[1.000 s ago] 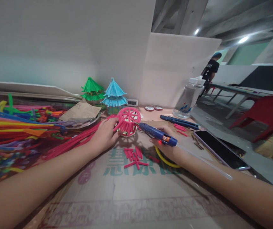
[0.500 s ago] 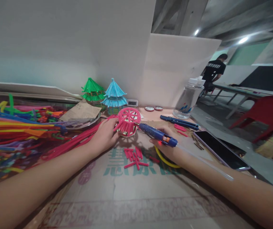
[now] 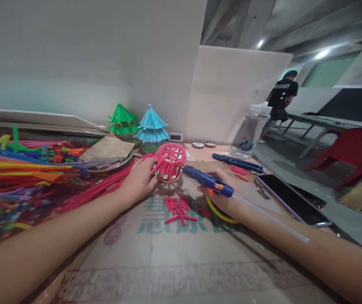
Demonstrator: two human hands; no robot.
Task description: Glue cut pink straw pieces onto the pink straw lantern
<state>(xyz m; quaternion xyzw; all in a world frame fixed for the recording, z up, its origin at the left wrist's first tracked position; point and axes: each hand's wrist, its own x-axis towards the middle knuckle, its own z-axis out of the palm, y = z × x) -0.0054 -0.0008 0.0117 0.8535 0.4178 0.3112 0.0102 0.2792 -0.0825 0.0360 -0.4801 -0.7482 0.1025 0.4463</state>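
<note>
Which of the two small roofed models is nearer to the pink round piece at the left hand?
The blue model: it stands just behind the pink piece, slightly left. The green model stands farther left, with the blue one between.

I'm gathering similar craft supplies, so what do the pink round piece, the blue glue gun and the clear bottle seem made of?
The pink round piece looks like pipe cleaner: matte, soft-edged strips, though fuzz is too small to confirm. The blue glue gun seems hard plastic, its rigid body faintly shiny. The clear bottle is glossy and see-through, plastic or glass.
</note>
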